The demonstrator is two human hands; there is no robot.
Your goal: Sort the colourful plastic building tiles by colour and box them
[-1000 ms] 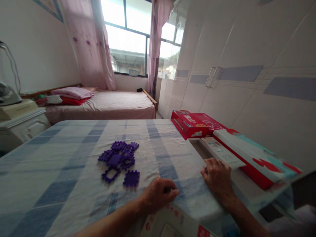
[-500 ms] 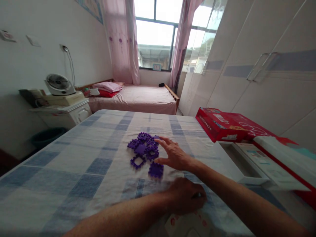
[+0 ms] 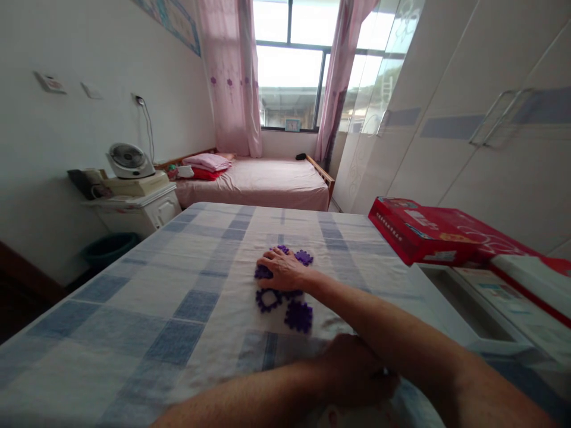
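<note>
A small pile of purple plastic building pieces with toothed edges lies on the checked tablecloth; some are solid, others have an open middle. Over the pile is my right hand, its fingers stretched out and resting on the pieces, hiding several of them. My left hand is low in the view, curled and blurred, partly behind my right forearm. What it holds, if anything, cannot be made out. Below it a pale item with reddish marks shows only in part.
To the right lie a red box, an open white tray and a pale printed sheet or box. The blue-and-white tablecloth covers the table. Beyond it are a pink bed, a fan and wardrobe doors.
My right hand has moved left and down onto the purple pieces, covering part of the pile. My left hand stays low, now more behind the right forearm. The whole view has shifted slightly.
</note>
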